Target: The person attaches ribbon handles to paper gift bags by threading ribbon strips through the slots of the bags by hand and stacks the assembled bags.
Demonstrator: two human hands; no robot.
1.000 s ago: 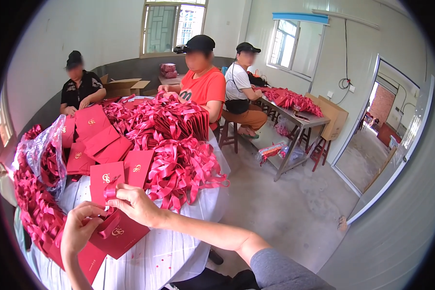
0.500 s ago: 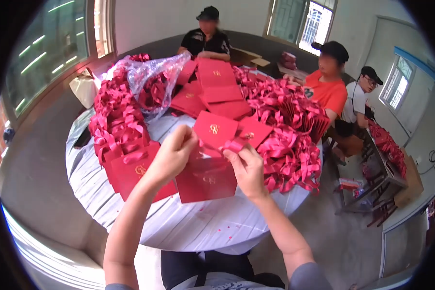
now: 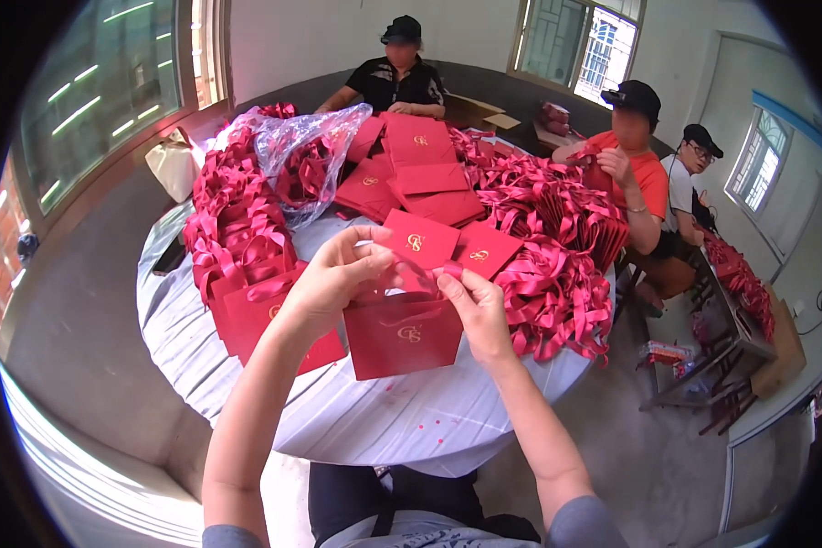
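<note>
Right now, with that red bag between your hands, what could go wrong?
The ribbon might slip or twist, because the right hand pinches it with just thumb and fingers. Also, the ribbon pile lies close to the table's right edge, so a bump could push some off.

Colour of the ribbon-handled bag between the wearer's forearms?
Ribbon-handled bag: red, with a gold emblem on its front. Shows best in the head view.

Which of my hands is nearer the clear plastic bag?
Left. Your left hand is in front of the clear plastic bag; your right hand is farther off, to the right.
</note>
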